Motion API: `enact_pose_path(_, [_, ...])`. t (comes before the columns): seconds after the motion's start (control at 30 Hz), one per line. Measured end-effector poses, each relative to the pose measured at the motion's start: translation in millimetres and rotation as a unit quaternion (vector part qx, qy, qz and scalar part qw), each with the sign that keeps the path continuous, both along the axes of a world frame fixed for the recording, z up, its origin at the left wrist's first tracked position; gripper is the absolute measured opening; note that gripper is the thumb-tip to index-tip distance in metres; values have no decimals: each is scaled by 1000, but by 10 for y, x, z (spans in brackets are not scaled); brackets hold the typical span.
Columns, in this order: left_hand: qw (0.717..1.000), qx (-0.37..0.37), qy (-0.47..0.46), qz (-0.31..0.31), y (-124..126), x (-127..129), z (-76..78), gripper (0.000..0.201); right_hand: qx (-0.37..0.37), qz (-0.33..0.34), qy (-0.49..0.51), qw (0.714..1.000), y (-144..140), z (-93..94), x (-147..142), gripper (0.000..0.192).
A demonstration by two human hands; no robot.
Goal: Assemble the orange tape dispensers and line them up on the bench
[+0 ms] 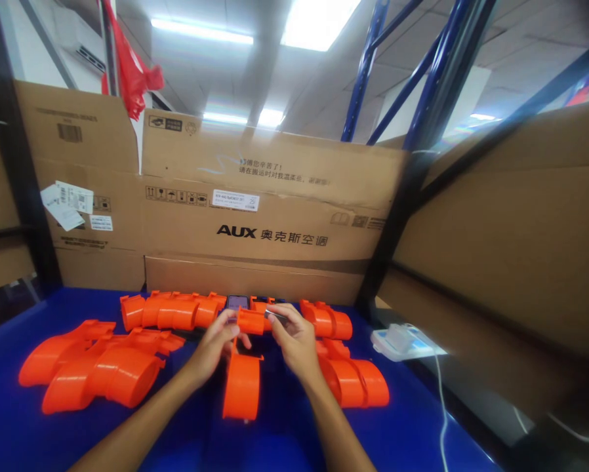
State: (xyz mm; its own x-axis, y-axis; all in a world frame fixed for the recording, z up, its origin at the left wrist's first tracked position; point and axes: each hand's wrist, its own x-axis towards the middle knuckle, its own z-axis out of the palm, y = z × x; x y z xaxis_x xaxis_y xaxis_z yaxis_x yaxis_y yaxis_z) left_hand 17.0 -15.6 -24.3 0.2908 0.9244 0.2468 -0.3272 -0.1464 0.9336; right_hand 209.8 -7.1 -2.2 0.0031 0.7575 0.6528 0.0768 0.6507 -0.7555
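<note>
My left hand (219, 345) is closed on an orange plastic part (251, 321), holding it over the middle of the blue table (196, 432). Between the thumb and fingers of my right hand (293, 335) is a small dark, metallic-looking piece (275, 317), close to the right end of that part. Its exact kind is too small to make out. Just below the hands is an orange curved pipe-like piece (243, 388); whether it joins the held part, I cannot tell. My fingers hide some of the held part.
Orange curved pieces lie at the left (100, 373), back left (174, 311), back right (326, 320) and right (356, 382). A phone-like device (238, 301) is behind my hands. A white box (403, 341) with a cable stands right. Cardboard (269, 262) and rack posts (393, 216) bound the table.
</note>
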Motion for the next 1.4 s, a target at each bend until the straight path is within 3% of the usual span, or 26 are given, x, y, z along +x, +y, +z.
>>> enact_pose_path(0.2, [1000, -12, -4, -9, -4, 0, 7, 37, -24, 17, -22, 999, -48, 10, -16, 28])
enact_pose_path(0.43, [997, -44, -36, -54, -52, 14, 46, 48, -47, 15, 2, 999, -44, -45, -68, 42])
enact_pose_path(0.7, [999, -26, -23, -30, -26, -5, 50, 49, -11, 36, -64, 997, -68, -24, -73, 60])
enact_pose_path(1.0, [1000, -16, -5, -8, 22, -45, 21, 49, -24, 57, -108, 992, -78, -61, -52, 59])
enact_pose_path(1.4, [997, 11, 59, -37, -30, -44, 75, 52, -31, 74, -164, 983, -130, -143, -101, 72])
